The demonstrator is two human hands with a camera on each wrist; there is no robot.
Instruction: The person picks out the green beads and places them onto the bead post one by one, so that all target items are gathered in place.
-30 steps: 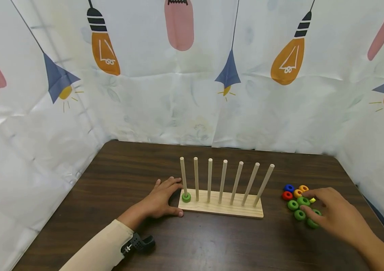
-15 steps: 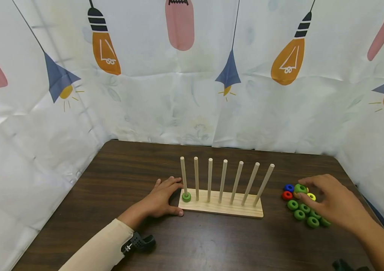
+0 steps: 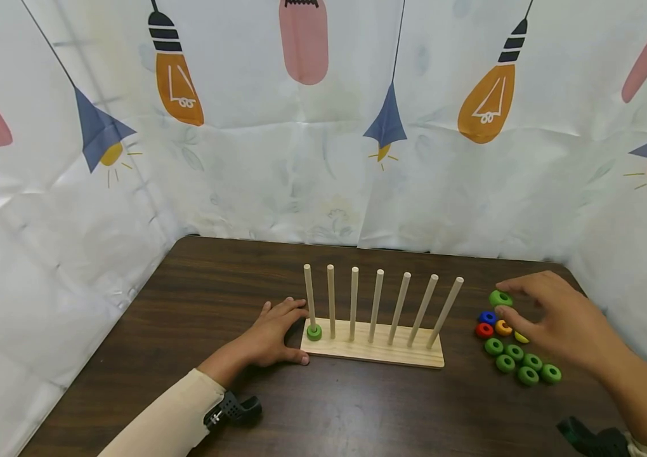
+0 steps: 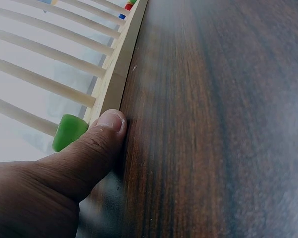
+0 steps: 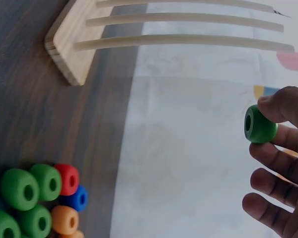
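Between thumb and fingers, my right hand (image 3: 563, 317) pinches a green bead (image 3: 500, 298), raised above the loose beads; its hole shows in the right wrist view. A wooden peg board (image 3: 377, 352) with several upright pegs stands mid-table. One green bead (image 3: 314, 332) sits at the foot of its leftmost peg. My left hand (image 3: 269, 336) holds the board's left end, the thumb (image 4: 102, 144) against the front edge and the fingers reaching toward the back corner. Several loose green beads (image 3: 528, 375) lie right of the board, near a red bead (image 3: 484, 330) and a blue bead (image 3: 488, 318).
Beside the red bead lies an orange bead (image 3: 503, 327); a yellow bead (image 3: 521, 337) is partly covered by the right hand. Printed white sheeting (image 3: 255, 178) hangs around the dark wooden table (image 3: 358, 412). A black strap (image 3: 232, 409) is on the left wrist.
My right hand has picked a green bead from the loose group and lifted it away from me, uncovering more green beads. The left hand and the peg board stay in place.
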